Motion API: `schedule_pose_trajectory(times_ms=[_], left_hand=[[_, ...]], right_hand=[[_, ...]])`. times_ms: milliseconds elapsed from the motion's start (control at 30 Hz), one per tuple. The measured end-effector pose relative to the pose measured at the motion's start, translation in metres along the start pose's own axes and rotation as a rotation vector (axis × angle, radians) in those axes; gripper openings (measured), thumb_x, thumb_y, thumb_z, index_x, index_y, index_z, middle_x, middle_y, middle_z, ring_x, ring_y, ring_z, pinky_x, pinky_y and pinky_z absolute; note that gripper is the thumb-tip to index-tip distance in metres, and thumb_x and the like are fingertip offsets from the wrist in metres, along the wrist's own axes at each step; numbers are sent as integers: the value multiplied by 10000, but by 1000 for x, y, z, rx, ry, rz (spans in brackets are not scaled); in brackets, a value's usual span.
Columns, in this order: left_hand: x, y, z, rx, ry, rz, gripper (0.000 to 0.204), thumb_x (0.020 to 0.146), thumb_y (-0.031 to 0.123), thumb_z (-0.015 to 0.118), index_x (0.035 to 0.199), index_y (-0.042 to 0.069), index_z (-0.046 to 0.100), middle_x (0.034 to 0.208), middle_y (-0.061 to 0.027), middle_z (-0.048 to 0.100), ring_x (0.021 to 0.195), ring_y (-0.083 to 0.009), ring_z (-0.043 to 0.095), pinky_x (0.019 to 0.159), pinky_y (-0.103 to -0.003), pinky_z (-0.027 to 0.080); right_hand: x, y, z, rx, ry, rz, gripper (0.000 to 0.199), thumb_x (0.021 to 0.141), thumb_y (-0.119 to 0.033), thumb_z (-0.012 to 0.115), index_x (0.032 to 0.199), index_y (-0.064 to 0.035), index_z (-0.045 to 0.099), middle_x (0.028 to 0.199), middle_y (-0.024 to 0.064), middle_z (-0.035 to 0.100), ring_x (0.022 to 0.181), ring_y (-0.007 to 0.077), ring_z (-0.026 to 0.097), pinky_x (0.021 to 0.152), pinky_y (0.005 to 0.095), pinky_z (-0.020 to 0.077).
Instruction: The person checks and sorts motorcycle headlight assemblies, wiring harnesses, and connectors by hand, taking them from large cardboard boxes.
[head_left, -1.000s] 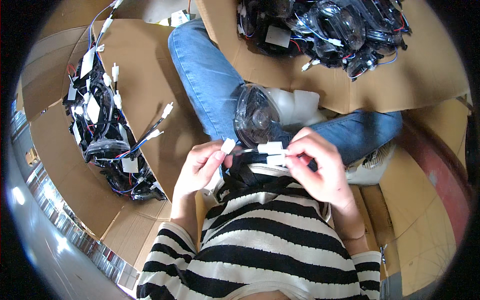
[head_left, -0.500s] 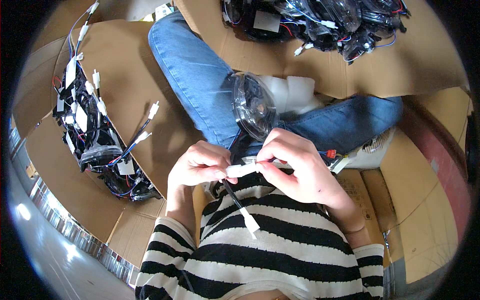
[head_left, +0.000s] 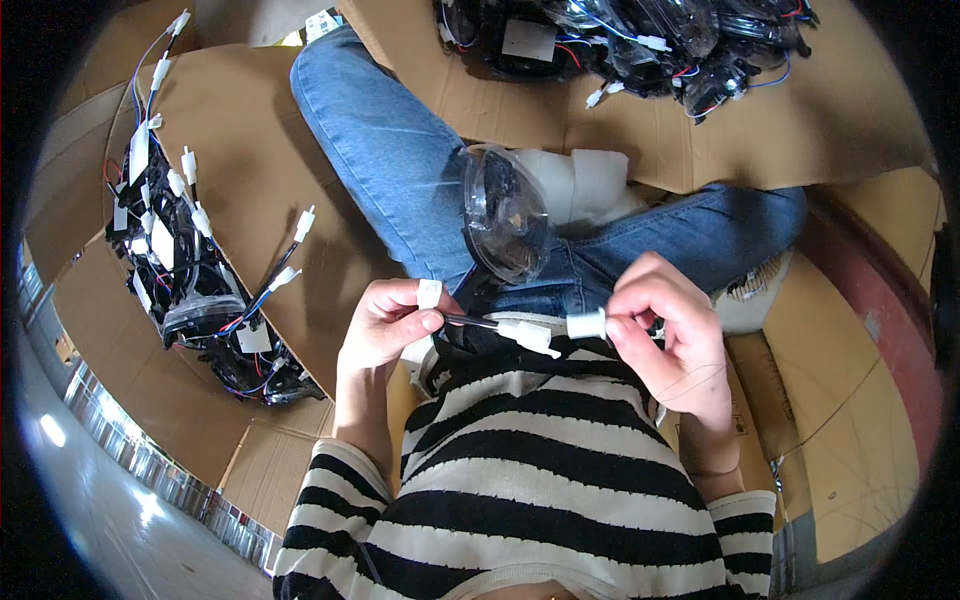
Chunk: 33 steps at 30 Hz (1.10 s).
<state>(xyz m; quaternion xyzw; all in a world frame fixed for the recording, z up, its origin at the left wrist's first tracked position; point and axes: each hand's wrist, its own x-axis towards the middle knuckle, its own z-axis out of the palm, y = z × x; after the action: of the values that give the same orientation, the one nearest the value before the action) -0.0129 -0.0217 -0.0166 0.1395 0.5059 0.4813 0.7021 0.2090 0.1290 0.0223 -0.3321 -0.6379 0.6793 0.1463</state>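
Observation:
My left hand (head_left: 392,325) pinches a dark cable between thumb and fingers. A white plug connector (head_left: 530,337) sits at that cable's end, pointing right. Another white connector piece (head_left: 429,294) stands up at the left fingertips. My right hand (head_left: 668,335) is closed on a white connector (head_left: 587,323), a small gap from the plug's tip. Its own cable is mostly hidden behind the fingers. Beyond both hands, a lamp with a round clear lens (head_left: 508,215) rests on my lap against the jeans, dark wires running from it toward my left hand.
Cardboard boxes surround me. The left box (head_left: 270,150) holds several black lamps (head_left: 190,260) with wires and white connectors, some hanging over its edge. More wired lamps (head_left: 640,50) fill the far box. White foam (head_left: 590,185) lies behind the lamp on my lap.
My hands have moved apart from the white connector they both held. My right hand shifted right with a connector. The plug that hung down from my left hand now points right.

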Motion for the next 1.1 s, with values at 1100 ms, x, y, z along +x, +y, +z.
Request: schedule_pose_trajectory(times_ms=[1100], left_hand=[[0,0,14,31,41,-56,131,800,113,572,800,-17,580,730,-51,577,570,-54,439,491,-181,320]], right_hand=[[-10,11,9,-202,111,-179,146,645,14,608,716,-29,488,668,80,472,580,236,477,507,314,367]])
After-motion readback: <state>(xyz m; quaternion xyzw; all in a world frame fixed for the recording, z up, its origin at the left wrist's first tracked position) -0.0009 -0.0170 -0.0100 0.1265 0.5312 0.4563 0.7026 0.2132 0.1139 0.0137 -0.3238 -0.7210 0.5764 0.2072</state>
